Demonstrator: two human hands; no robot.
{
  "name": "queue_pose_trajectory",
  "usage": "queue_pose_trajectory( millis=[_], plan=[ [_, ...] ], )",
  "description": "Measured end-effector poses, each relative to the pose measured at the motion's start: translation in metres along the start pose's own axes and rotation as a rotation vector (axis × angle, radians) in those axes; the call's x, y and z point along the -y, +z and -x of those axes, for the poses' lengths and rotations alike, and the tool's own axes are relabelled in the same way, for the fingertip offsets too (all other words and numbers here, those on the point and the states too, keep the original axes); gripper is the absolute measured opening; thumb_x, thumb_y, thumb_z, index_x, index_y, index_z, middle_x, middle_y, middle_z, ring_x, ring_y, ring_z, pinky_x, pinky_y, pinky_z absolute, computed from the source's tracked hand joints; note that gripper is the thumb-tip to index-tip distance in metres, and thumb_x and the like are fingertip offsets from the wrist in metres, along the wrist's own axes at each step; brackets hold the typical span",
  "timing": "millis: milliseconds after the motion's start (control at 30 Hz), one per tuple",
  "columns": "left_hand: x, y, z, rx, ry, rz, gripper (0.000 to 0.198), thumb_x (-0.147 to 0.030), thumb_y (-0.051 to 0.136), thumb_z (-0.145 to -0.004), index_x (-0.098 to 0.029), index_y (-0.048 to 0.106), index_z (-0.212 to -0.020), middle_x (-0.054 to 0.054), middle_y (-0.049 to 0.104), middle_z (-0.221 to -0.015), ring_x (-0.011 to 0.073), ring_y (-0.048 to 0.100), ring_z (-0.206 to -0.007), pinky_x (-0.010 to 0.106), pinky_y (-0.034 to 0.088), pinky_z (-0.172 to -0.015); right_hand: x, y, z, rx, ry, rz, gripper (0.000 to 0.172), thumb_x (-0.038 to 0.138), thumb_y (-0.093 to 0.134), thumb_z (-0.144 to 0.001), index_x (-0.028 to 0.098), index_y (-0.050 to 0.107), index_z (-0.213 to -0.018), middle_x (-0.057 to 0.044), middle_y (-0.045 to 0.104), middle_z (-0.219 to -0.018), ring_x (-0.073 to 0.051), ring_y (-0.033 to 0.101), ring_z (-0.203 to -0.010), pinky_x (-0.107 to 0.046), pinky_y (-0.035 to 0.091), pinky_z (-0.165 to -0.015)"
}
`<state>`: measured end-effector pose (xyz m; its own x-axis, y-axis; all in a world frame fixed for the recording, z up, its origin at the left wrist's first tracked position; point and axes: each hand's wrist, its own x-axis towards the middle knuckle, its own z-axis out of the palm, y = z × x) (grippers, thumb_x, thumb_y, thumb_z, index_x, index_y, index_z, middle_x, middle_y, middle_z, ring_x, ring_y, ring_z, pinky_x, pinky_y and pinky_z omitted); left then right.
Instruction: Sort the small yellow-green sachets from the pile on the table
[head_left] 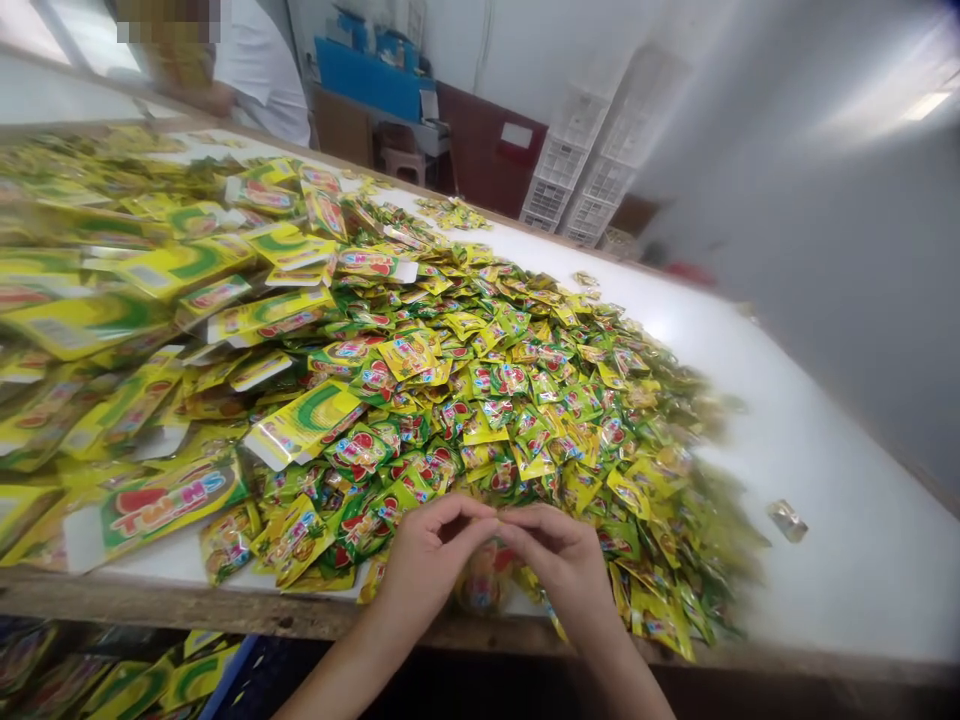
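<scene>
My left hand [424,565] and my right hand [561,560] meet at the near edge of the table, fingertips pinched together over a small candy packet [480,585] that shows blurred beneath them. Both hands have their fingers curled closed. Just beyond them spreads a big heap of small yellow, green and red candy sachets [510,400]. To the left lie larger yellow-green flat pouches [300,425], one with red lettering [161,505].
The white table [825,450] has a wooden front edge [225,610]. A small silvery object [786,520] lies alone at the right. Another person in a white shirt [259,65] stands at the far side. White crates [577,165] stack by the back wall. More pouches lie below the table [135,685].
</scene>
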<state>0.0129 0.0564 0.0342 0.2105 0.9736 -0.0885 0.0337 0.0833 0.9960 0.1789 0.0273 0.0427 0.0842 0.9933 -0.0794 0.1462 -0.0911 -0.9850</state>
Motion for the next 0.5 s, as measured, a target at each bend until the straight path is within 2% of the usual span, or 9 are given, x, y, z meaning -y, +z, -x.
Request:
queue_pose_trajectory(
  millis=[133, 333, 400, 500],
  plan=[
    [0.004, 0.003, 0.004, -0.042, 0.055, -0.043, 0.014, -0.033, 0.067, -0.083, -0.021, 0.074, -0.082, 0.002, 0.075, -0.083, 0.0203, 0.068, -0.083, 0.028, 0.052, -0.077, -0.002, 0.003, 0.003, -0.063, -0.031, 0.024, 0.013, 0.031, 0.073, -0.081, 0.018, 0.075, -0.082, -0.005, 0.072, -0.077, -0.019, 0.064, -0.069, -0.03, 0.053, -0.065],
    [0.017, -0.004, 0.008, -0.036, 0.247, -0.222, 0.008, -0.029, 0.07, -0.082, -0.023, 0.075, -0.084, 0.004, 0.075, -0.092, 0.0229, 0.069, -0.094, 0.031, 0.054, -0.086, -0.012, 0.0, 0.007, -0.023, -0.262, 0.037, 0.006, 0.023, 0.074, -0.081, 0.019, 0.071, -0.084, -0.004, 0.069, -0.085, -0.019, 0.065, -0.081, -0.028, 0.052, -0.07],
    [0.024, -0.008, 0.012, -0.011, 0.327, -0.285, 0.011, -0.026, 0.071, -0.081, -0.025, 0.075, -0.092, 0.004, 0.075, -0.099, 0.0234, 0.068, -0.099, 0.032, 0.054, -0.089, -0.017, 0.0, 0.012, -0.028, -0.331, 0.057, 0.005, 0.019, 0.071, -0.084, 0.021, 0.071, -0.089, -0.004, 0.067, -0.086, -0.019, 0.065, -0.082, -0.028, 0.052, -0.071],
    [0.03, -0.008, 0.016, 0.066, 0.406, -0.34, 0.021, -0.021, 0.067, -0.084, -0.027, 0.072, -0.103, 0.004, 0.073, -0.107, 0.0222, 0.068, -0.103, 0.031, 0.055, -0.089, -0.022, 0.004, 0.021, -0.046, -0.438, 0.109, 0.015, 0.015, 0.062, -0.089, 0.022, 0.07, -0.099, -0.006, 0.066, -0.094, -0.019, 0.064, -0.088, -0.03, 0.052, -0.077]
  ],
)
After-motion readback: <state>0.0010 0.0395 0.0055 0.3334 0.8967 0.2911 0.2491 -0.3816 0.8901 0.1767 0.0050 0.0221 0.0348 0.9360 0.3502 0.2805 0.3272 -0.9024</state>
